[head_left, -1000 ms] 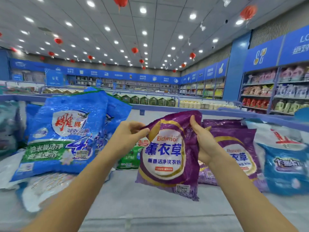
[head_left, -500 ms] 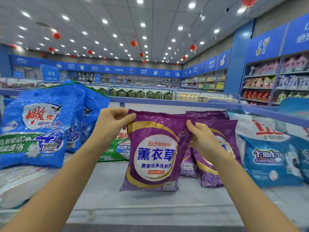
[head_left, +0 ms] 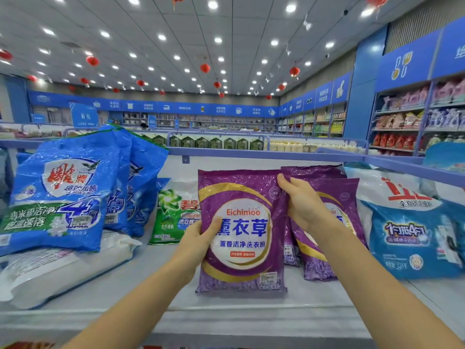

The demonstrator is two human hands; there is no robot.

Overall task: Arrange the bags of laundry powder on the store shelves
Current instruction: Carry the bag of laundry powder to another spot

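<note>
A purple bag of laundry powder (head_left: 247, 248) stands upright on the white shelf (head_left: 241, 313), its bottom edge on the surface. My left hand (head_left: 200, 241) grips its left edge at mid height, thumb on the front. My right hand (head_left: 300, 202) holds its upper right corner. Right behind it lean more purple bags (head_left: 334, 222) of the same kind. Tall blue bags (head_left: 68, 192) lean at the left, and a green and white bag (head_left: 176, 212) stands behind the gap between them and the purple bag.
A white and blue bag (head_left: 407, 222) stands at the right. White bags (head_left: 63, 268) lie flat at the left under the blue ones. A blue rail (head_left: 251, 152) runs along the shelf's back. Stocked shelves (head_left: 412, 122) line the right wall.
The purple bag has come down from the air and now stands upright on the shelf. My left hand slid from its top corner down to its left edge.
</note>
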